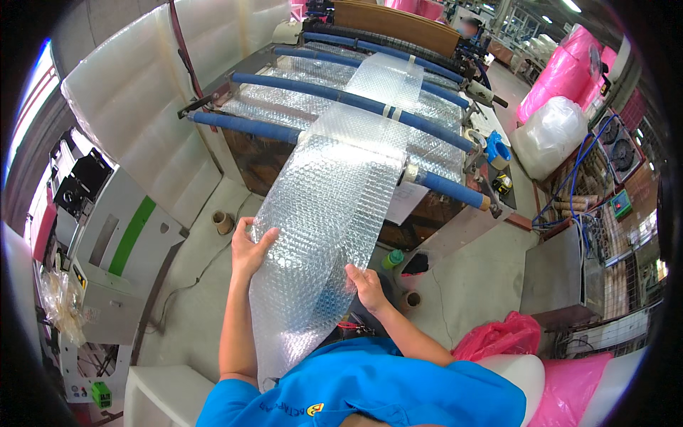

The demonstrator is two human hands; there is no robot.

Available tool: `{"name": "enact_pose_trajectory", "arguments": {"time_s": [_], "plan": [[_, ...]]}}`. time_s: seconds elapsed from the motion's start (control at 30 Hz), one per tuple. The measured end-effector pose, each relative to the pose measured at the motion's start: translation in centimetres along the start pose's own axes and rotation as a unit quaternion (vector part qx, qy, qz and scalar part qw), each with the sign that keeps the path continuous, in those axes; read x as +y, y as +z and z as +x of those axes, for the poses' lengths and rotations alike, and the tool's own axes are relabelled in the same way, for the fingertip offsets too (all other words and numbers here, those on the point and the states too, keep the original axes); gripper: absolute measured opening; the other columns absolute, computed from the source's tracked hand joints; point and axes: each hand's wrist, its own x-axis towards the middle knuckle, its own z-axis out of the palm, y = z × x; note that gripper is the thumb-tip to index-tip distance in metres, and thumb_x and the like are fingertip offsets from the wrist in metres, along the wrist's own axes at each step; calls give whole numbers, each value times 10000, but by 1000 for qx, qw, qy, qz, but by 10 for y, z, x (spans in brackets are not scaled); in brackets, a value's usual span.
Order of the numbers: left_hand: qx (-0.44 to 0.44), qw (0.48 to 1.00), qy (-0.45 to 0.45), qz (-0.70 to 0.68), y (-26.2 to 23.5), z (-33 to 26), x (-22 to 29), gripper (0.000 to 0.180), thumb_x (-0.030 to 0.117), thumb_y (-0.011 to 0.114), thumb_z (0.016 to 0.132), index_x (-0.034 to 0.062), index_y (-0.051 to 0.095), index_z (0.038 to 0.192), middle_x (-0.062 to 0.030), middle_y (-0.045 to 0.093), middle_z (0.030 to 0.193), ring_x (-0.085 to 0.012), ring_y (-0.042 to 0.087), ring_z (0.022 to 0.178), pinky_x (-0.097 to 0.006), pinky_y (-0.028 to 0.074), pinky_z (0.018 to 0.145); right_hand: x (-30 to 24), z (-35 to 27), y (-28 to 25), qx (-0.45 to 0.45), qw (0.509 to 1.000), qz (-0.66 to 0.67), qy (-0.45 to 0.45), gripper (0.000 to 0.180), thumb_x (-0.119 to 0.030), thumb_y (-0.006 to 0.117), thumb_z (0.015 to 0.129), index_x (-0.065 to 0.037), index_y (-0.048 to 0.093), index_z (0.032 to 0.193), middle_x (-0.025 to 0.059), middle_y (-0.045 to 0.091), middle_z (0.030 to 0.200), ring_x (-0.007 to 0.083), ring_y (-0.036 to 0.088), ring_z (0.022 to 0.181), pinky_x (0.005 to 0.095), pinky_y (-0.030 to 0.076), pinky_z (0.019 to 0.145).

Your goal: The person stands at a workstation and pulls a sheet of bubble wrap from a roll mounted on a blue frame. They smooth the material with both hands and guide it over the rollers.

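Note:
A long strip of clear bubble wrap [320, 206] runs from the machine's blue rollers down toward my body, its near end hanging in front of my blue shirt. My left hand [250, 248] holds its left edge, with the thumb on top and the fingers partly hidden. At the right edge, my right hand [366, 285] pinches the film, thumb uppermost. The nearest blue roller [245, 127] lies under the strip, and another blue roller [306, 87] crosses it farther back.
A blue tape dispenser [498, 151] and a tape measure [502, 185] rest on the right side table. Wrapped white rolls [124, 99] stand at left beside a grey machine [124, 242]. A green bottle [393, 259] and cardboard tubes [223, 222] are low down. Pink film [505, 336] lies at right.

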Motion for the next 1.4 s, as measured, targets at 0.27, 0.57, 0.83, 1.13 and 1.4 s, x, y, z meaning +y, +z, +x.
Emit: {"name": "enact_pose_trajectory", "arguments": {"time_s": [0.27,0.57,0.83,1.13,1.4], "plan": [[25,981,-72,177,44,19,-102,417,439,564,727,65,481,891,-131,588,803,-294,564,753,-377,421,661,85,63,-35,85,977,-187,-62,425,-389,436,843,-32,509,624,-7,455,573,86,415,550,250,353,549],[41,968,-74,238,65,23,-110,436,463,509,752,55,455,897,-154,576,812,-340,541,791,-419,405,671,100,74,-36,128,985,-110,-44,435,-421,442,833,-9,543,734,-15,469,618,75,419,596,245,352,556],[160,982,-27,102,69,23,-116,317,340,580,752,61,490,873,-66,554,639,-167,518,571,-299,403,544,99,70,-36,102,990,-98,-7,442,-448,451,820,-26,544,731,-27,459,607,62,411,574,225,346,534],[93,995,-2,30,57,18,-120,287,245,656,706,28,502,815,-22,537,635,-105,490,576,-254,406,547,87,62,-27,130,987,-78,-46,421,-412,465,823,-32,513,650,-16,449,576,76,413,546,239,342,517],[-54,996,-74,19,44,22,-112,416,231,755,577,3,550,859,-61,594,758,-126,540,678,-261,434,628,88,62,-26,133,986,-95,-34,431,-411,464,823,-29,498,627,-13,447,570,80,407,556,251,343,523]]}}
